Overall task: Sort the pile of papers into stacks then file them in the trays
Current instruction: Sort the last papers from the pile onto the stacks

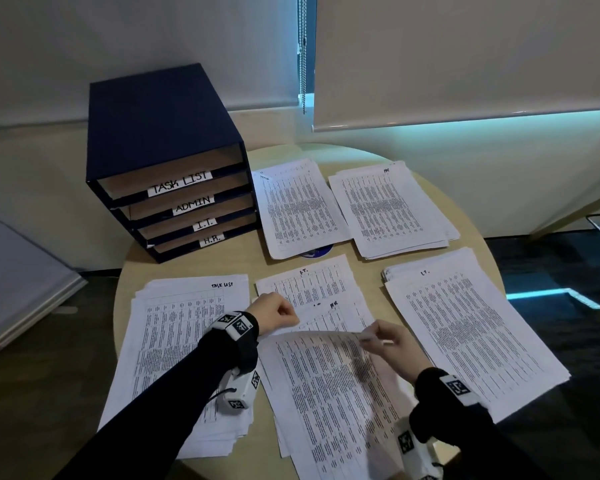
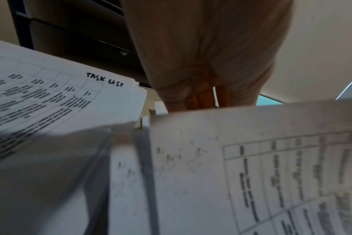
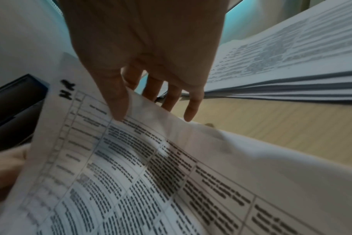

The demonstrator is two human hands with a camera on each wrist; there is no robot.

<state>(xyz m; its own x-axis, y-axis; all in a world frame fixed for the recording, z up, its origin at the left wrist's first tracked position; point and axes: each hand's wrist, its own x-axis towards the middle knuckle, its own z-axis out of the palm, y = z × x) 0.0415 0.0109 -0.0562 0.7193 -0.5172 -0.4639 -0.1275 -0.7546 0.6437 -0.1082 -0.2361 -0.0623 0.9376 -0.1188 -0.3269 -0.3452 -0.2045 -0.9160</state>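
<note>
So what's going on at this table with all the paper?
A person is sorting printed sheets into piles on a round table. The right hand pinches the lifted sheet, marked HR; the left hand rests curled on the middle pile. Four sorted stacks lie around it. The labelled trays look empty.

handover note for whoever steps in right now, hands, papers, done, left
Right hand pinches the lifted sheet, marked HR in the right wrist view. Left hand is curled at the unsorted pile.
Done: TASK LIST stack, I.T. stack, two far stacks.
Left: finish the pile, then file all; the tray unit shows no papers.
</note>
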